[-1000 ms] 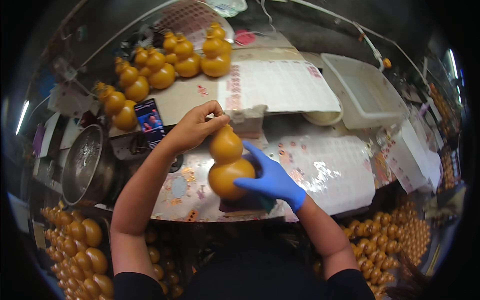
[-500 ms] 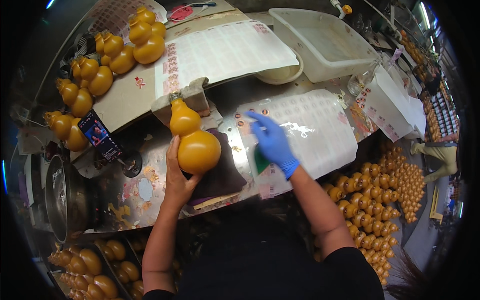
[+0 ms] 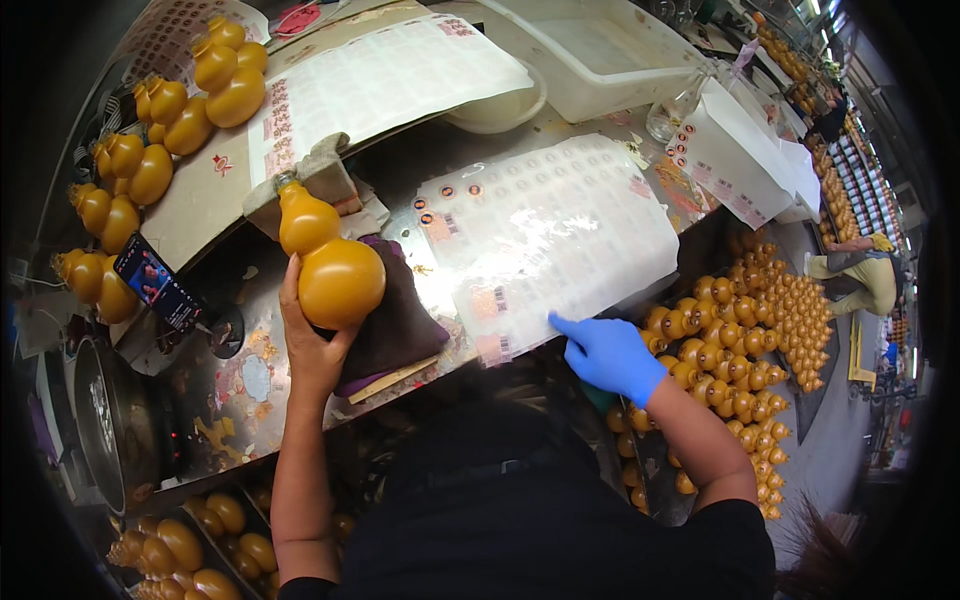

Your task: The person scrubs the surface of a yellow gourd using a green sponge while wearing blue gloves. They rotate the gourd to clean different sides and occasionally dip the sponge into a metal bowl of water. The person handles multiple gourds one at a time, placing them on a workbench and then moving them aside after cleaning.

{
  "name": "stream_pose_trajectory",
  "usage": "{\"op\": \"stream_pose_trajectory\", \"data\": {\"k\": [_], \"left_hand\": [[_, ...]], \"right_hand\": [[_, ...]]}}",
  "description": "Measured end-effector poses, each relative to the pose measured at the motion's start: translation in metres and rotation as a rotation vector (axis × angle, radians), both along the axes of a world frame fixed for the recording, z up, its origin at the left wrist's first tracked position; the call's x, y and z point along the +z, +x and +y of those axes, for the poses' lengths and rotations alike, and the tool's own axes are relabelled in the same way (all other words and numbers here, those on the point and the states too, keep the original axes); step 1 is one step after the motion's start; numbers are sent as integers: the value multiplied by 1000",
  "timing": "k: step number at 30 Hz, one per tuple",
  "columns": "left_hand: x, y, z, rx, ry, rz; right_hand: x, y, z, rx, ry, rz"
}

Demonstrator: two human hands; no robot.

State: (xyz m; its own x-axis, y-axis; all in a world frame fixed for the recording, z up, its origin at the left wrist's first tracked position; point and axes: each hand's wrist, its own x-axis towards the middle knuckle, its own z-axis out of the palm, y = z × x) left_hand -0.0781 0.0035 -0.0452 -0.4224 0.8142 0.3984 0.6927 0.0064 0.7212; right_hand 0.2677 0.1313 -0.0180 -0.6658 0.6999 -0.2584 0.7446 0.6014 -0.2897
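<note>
My bare left hand point(image 3: 315, 350) grips an amber, gourd-shaped bottle point(image 3: 342, 283) from below and the left side. The bottle leans, its narrow metallic-looking neck against a cloth-covered rest point(image 3: 330, 172). Beneath its lower bulb lies a dark purple cloth point(image 3: 400, 315). Over the table's front edge is my right hand point(image 3: 612, 355) in a blue glove, index finger stretched toward the near edge of a sticker sheet point(image 3: 560, 240). The other fingers curl under, out of sight. A dark green thing point(image 3: 598, 397) shows just below this hand; its kind is unclear.
More amber gourd bottles point(image 3: 235, 90) stand at the back left, by a phone point(image 3: 158, 285) on a stand. A metal basin point(image 3: 110, 425) sits left. Behind are another sticker sheet point(image 3: 400, 85) and a plastic tub point(image 3: 600, 60). Many bottles point(image 3: 740, 370) crowd the right; a person point(image 3: 860, 275) is beyond.
My right hand has moved from over the sticker sheet toward me and right, the green thing moving along with it. My left hand still holds the bottle. The whole view has shifted.
</note>
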Motion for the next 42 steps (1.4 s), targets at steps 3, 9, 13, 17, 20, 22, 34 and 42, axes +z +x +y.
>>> {"op": "stream_pose_trajectory", "data": {"k": [3, 9, 13, 17, 20, 22, 34, 42], "left_hand": [[1, 3, 2, 0, 12, -10], [7, 4, 5, -31, 20, -27], [6, 8, 4, -6, 11, -40], [8, 12, 5, -12, 16, -87], [7, 12, 4, 9, 24, -91], [2, 13, 0, -5, 39, -207], [10, 0, -1, -12, 57, 70], [16, 7, -6, 42, 7, 278]], "right_hand": [[2, 0, 1, 8, 85, 229], [-46, -32, 58, 89, 179, 260], [-47, 2, 41, 85, 164, 155], [-31, 38, 4, 73, 153, 214], [-30, 38, -2, 7, 155, 267], [-37, 36, 0, -23, 154, 243], [-48, 24, -22, -430, -493, 935], [40, -72, -9, -395, -1192, 950]]}}
